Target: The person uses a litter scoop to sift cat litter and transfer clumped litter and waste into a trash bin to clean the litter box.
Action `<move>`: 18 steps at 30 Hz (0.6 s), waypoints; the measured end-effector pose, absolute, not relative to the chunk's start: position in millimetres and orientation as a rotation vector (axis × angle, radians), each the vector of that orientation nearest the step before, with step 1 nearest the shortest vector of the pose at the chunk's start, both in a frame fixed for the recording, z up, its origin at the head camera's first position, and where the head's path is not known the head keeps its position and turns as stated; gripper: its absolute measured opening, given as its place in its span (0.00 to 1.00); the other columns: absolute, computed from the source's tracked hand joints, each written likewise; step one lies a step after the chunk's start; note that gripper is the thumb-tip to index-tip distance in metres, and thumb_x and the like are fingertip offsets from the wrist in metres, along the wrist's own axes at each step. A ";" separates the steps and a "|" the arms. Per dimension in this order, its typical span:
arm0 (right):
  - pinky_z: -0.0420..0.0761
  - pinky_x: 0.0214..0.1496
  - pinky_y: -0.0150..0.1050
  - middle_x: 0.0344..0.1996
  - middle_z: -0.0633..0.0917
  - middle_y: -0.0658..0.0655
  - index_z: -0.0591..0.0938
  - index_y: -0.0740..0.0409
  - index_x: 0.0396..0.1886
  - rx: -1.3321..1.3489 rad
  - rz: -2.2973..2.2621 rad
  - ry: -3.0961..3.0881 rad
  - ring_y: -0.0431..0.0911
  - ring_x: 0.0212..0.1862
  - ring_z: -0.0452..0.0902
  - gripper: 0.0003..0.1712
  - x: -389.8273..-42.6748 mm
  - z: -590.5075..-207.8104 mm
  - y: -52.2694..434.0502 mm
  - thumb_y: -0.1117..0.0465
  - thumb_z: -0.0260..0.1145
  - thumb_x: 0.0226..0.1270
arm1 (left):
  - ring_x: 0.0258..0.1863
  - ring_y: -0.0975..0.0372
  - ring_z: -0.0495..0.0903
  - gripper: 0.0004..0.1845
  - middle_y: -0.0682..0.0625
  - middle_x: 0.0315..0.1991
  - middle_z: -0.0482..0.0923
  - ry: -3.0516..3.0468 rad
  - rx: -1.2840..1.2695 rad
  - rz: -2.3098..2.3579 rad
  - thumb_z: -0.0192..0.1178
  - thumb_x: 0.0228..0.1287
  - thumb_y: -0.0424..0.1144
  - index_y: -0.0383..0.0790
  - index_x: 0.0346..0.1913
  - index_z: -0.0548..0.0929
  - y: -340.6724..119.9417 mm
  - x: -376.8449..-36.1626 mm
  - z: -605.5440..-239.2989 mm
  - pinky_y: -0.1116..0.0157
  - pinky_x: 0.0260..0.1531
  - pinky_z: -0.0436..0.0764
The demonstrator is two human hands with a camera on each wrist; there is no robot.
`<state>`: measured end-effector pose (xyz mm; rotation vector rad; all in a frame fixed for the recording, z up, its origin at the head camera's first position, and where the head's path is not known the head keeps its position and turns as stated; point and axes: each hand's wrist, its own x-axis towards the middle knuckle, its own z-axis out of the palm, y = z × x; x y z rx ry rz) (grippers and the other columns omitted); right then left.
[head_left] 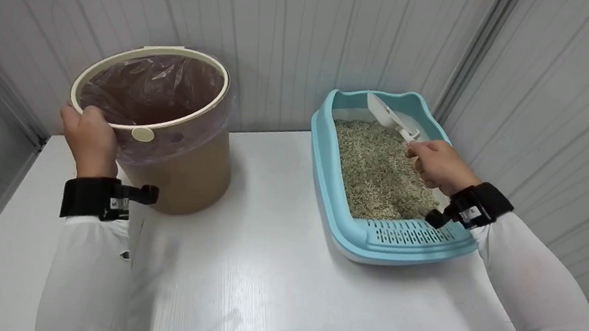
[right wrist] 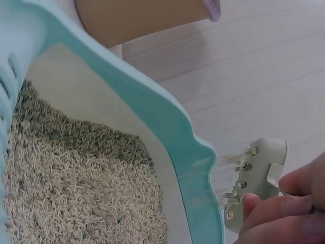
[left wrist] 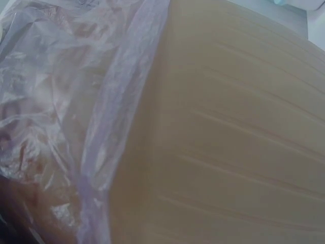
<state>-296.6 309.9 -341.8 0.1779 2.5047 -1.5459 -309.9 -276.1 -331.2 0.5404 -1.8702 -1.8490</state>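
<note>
We judged the work to be partway along: the scoop [head_left: 384, 112] was up off the litter [head_left: 379, 167], tilted above the far part of the litter box [head_left: 329, 163], and the right wrist view showed blurred streaks at its slots that we took for litter sifting out. As we read it, any load in the scoop, which we could not make out, had yet to reach the bin [head_left: 191, 183], which stood well apart to the left; its depths were too dark for us to say whether anything lay in the liner [head_left: 158, 79]. We saw the right hand [head_left: 444, 165] clamped on the scoop's handle and the left hand [head_left: 91, 137] curled over the bin's rim, gripping it. We counted two hands, two wrist cameras [head_left: 94, 198], one scoop, one litter box, one bin and one liner, with litter grains too many to count
</note>
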 end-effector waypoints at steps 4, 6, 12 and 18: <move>0.59 0.16 0.31 0.11 0.63 0.41 0.78 0.57 0.45 0.181 -1.653 2.430 0.35 0.12 0.55 0.20 -296.9 -342.4 310.4 0.48 0.47 0.86 | 0.78 0.70 0.55 0.33 0.51 0.84 0.53 -1.869 0.532 -1.860 0.35 0.76 0.38 0.42 0.83 0.52 -275.6 -309.6 -330.8 0.82 0.72 0.56; 0.59 0.15 0.31 0.11 0.64 0.41 0.78 0.57 0.43 0.178 -1.688 2.404 0.35 0.12 0.55 0.20 -296.8 -342.4 310.5 0.49 0.47 0.86 | 0.78 0.70 0.55 0.34 0.52 0.84 0.52 -1.865 0.530 -1.870 0.35 0.76 0.38 0.43 0.83 0.52 -274.9 -309.6 -330.6 0.82 0.72 0.55; 0.58 0.15 0.31 0.10 0.63 0.41 0.78 0.60 0.47 0.173 -1.683 2.424 0.35 0.11 0.54 0.21 -295.2 -341.3 311.8 0.49 0.46 0.87 | 0.78 0.71 0.55 0.33 0.53 0.84 0.53 -1.848 0.499 -1.900 0.35 0.77 0.39 0.46 0.83 0.52 -272.9 -311.7 -331.1 0.81 0.72 0.57; 0.63 0.18 0.34 0.10 0.63 0.41 0.78 0.65 0.62 0.128 -1.401 2.674 0.37 0.12 0.56 0.31 -292.2 -343.7 315.7 0.43 0.45 0.86 | 0.77 0.70 0.57 0.32 0.52 0.83 0.54 -1.845 0.485 -1.888 0.35 0.77 0.38 0.45 0.82 0.53 -271.7 -312.5 -333.4 0.81 0.71 0.58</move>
